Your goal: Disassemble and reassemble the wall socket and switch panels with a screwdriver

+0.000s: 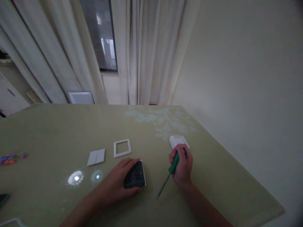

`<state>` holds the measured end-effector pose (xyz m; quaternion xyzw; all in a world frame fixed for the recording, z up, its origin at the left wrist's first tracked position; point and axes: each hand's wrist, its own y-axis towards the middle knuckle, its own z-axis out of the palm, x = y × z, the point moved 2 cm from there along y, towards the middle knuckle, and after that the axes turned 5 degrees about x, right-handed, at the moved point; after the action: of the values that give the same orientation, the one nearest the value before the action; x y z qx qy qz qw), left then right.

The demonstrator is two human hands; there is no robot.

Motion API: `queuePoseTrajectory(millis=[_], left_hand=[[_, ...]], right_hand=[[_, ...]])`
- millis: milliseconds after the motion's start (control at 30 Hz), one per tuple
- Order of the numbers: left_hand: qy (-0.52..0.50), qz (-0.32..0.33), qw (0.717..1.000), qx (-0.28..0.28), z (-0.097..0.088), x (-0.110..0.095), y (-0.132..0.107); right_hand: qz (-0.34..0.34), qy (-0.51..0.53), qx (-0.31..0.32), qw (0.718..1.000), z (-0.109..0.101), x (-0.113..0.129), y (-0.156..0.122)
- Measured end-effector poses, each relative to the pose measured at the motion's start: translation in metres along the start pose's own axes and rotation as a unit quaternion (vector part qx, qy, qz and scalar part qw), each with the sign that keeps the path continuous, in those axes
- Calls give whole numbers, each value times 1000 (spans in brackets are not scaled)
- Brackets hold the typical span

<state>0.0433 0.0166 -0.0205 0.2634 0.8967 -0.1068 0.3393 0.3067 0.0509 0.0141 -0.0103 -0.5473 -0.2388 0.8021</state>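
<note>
My left hand (123,179) grips a square wall-switch body (136,176) on the table, fingers along its far edge and thumb along its near edge. Its dark side faces up, with a thin white rim at the right. A screwdriver (174,163) with a green handle is wrapped in my right hand (182,165); its metal shaft slants down and left, the tip apart from the switch body. Just beyond that hand lies a white wall socket (178,141), partly covered by it. To the left are a white square frame (122,154) and a white two-part switch panel (96,157).
The table (71,132) has a pale green cover, with a wall (248,78) along its right side. Small colourful pieces (10,159) lie at the far left, and a dark object (3,198) sits at the left edge. Curtains (153,53) hang behind.
</note>
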Motion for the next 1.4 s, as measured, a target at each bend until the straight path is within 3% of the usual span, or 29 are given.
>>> queuePoseTrajectory(millis=[133, 233, 300, 433, 633, 1133, 1233, 1333, 1400], left_hand=[[-7, 5, 1000, -19, -3, 7, 1], [-20, 15, 999, -25, -6, 5, 2], [-29, 17, 999, -25, -7, 4, 2], [-34, 12, 999, -18, -8, 4, 1], [-34, 21, 999, -15, -8, 4, 1], [-31, 25, 999, -1, -10, 3, -1], [-31, 27, 999, -7, -10, 2, 0], [-32, 33, 999, -16, -11, 0, 0], [-34, 33, 999, -21, -12, -2, 0]], right_hand=[[-146, 4, 116, 982, 41, 31, -2], [-278, -28, 205, 938, 77, 44, 2], [-318, -62, 255, 911, 96, 42, 4], [-300, -81, 294, 904, 112, 28, 7], [-283, -88, 281, 913, 109, 24, 9], [-220, -120, 326, 912, 115, 13, 7], [-201, -126, 417, 877, 118, 25, 9], [-210, -193, 508, 813, 122, 44, 11], [-260, -275, 518, 767, 121, 56, 10]])
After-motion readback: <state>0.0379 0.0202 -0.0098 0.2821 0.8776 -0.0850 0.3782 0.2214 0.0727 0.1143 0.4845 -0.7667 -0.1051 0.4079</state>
